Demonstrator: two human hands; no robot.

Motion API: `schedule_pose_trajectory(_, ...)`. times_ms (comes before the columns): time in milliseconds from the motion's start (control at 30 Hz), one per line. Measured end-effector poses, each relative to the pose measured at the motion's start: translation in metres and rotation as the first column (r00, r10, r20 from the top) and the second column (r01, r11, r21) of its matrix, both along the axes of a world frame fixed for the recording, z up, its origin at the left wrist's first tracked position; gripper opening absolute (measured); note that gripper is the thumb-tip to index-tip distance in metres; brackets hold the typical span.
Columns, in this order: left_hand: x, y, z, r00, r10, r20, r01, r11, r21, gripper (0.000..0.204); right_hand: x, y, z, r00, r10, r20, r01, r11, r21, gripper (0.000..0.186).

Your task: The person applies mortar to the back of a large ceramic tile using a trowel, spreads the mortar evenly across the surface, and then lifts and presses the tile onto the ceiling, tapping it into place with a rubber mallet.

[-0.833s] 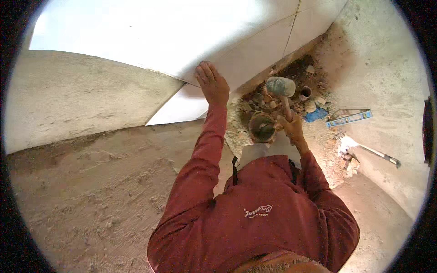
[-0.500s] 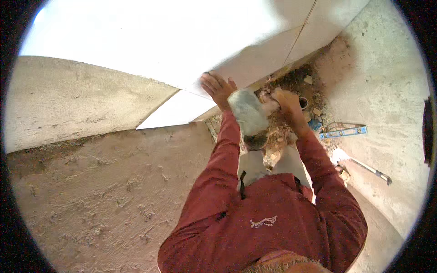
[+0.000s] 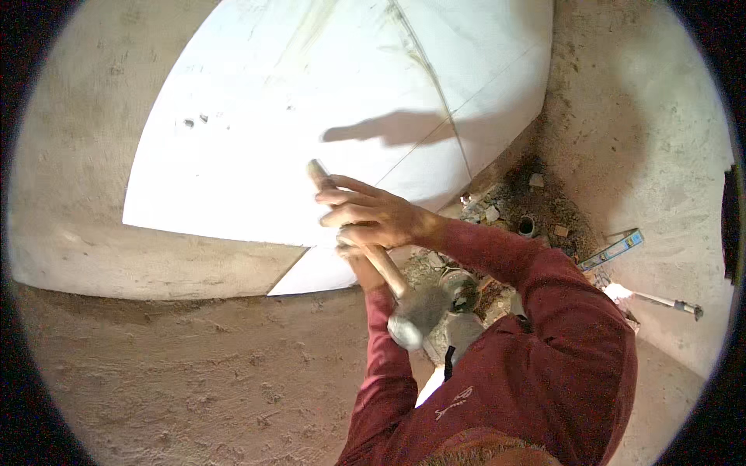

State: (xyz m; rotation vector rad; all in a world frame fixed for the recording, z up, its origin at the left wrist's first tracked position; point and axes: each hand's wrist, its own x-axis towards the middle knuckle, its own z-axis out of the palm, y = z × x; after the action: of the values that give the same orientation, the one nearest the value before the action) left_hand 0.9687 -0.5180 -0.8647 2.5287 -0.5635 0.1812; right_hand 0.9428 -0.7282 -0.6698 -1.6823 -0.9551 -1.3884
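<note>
My right hand (image 3: 373, 217) is closed around the wooden handle of a mallet (image 3: 412, 314). Its grey head hangs down toward my chest and the handle end points up-left over the big white wall tile (image 3: 256, 132). My left hand (image 3: 351, 252) sits just under the right one, against the handle and in front of the tile's lower edge. It is mostly hidden, so its grip is unclear. Both sleeves are dark red.
Rubble and a pipe opening (image 3: 526, 225) fill the corner at the right. A grey cup-like container (image 3: 464, 289) stands near the mallet head. A blue spirit level (image 3: 614, 248) and a metal-handled tool (image 3: 660, 299) lie on the rough floor. Bare plaster surrounds the tiles.
The mallet has swung up in front of the tile, its head now low. My left hand left its flat spot on the tile and came under the right hand.
</note>
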Motion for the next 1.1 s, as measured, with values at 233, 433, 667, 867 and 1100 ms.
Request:
schedule_pose_trajectory(233,-0.194,0.153,-0.097,0.932,0.256,-0.258,-0.232,0.965,0.121,0.075,-0.007,-0.047,0.017,0.991,0.025,-0.132,-0.018,0.998,0.056,0.027)
schedule_pose_trajectory(433,-0.319,0.15,-0.101,0.509,0.61,-0.607,-0.398,0.792,0.463,0.078,-0.037,-0.145,0.037,0.984,0.049,-0.173,0.018,0.931,0.365,0.023)
schedule_pose_trajectory(667,-0.301,0.118,-0.079,0.497,0.559,-0.664,-0.496,0.811,0.311,0.078,-0.061,-0.323,0.026,0.816,-0.336,-0.47,0.574,0.559,0.598,0.053)
schedule_pose_trajectory(867,-0.295,0.103,-0.061,0.5,0.56,-0.66,-0.568,0.788,0.239,0.079,-0.082,-0.429,0.024,0.719,-0.28,-0.636,0.694,0.341,0.634,0.085)
schedule_pose_trajectory(1100,-0.208,0.097,0.001,0.522,0.104,-0.846,-0.853,0.045,-0.521,0.079,-0.096,-0.389,0.018,0.795,-0.236,-0.559,0.576,0.583,0.573,0.042)
